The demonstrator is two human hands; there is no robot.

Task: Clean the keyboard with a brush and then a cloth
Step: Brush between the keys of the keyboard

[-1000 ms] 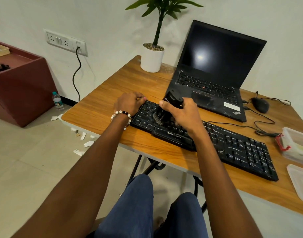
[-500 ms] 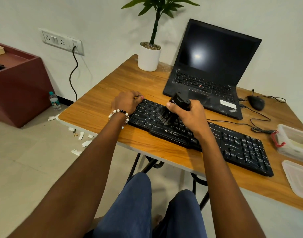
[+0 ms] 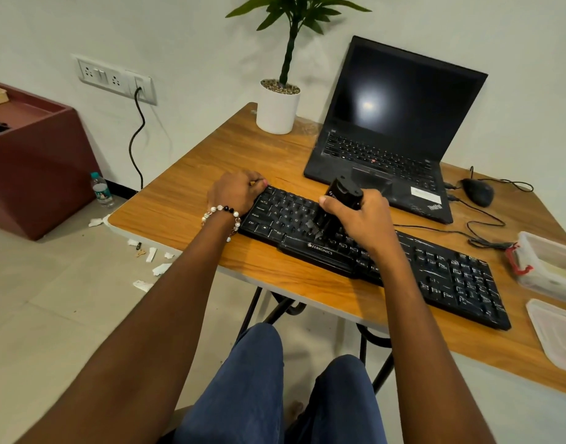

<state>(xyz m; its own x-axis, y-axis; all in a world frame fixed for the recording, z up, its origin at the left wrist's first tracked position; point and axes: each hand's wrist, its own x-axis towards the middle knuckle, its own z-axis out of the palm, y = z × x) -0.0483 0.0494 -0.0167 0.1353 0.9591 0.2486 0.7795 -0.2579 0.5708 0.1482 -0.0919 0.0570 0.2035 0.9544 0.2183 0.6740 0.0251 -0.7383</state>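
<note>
A black Zebronics keyboard (image 3: 442, 267) lies slantwise on the wooden table (image 3: 195, 200). My right hand (image 3: 361, 219) grips a black brush (image 3: 342, 197) by its thick handle, and the bristles press on the keys in the keyboard's left half. My left hand (image 3: 235, 192), with a bead bracelet at the wrist, grips the keyboard's far left corner with curled fingers. No cloth is in view.
An open black laptop (image 3: 390, 129) stands behind the keyboard, beside a potted plant (image 3: 278, 107). A wired mouse (image 3: 477, 191) and cables lie at the right. A clear plastic box (image 3: 550, 267) and its lid (image 3: 557, 334) sit at the table's right edge. Paper scraps litter the floor.
My right hand has slid the brush rightward along the keys, from the left end toward the middle. My left hand has stayed on the keyboard's corner.
</note>
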